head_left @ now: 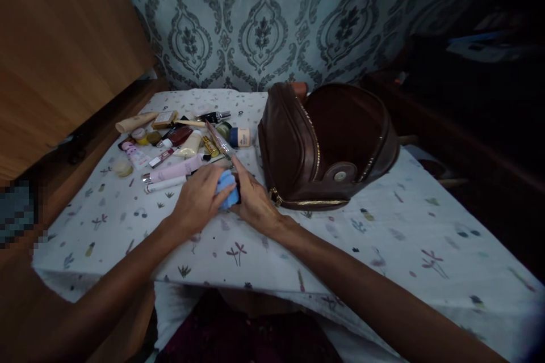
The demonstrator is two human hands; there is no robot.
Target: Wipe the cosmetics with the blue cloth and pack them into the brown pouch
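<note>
In front of the cosmetics, my left hand (199, 198) is closed on a crumpled light-blue cloth (227, 189). It presses the cloth against a small dark item (237, 188), mostly hidden between the palms. My right hand (258, 204) is closed around that item from the other side, its kind not visible. Just beyond my fingers lie a pink tube (174, 170), a white tube (166, 184) and a clear-wrapped brush-like item (219, 139). To the right of my right hand sits a brown leather bag (289, 147), its top unzipped and gaping.
Several more cosmetics are heaped at the back left, among them a blue-lidded jar (242, 137), a cream tube (190, 143) and a beige tube (135, 122). A patterned white cloth (374, 261) covers the table. A wooden cabinet (68, 39) stands left; patterned wallpaper (264, 28) is behind.
</note>
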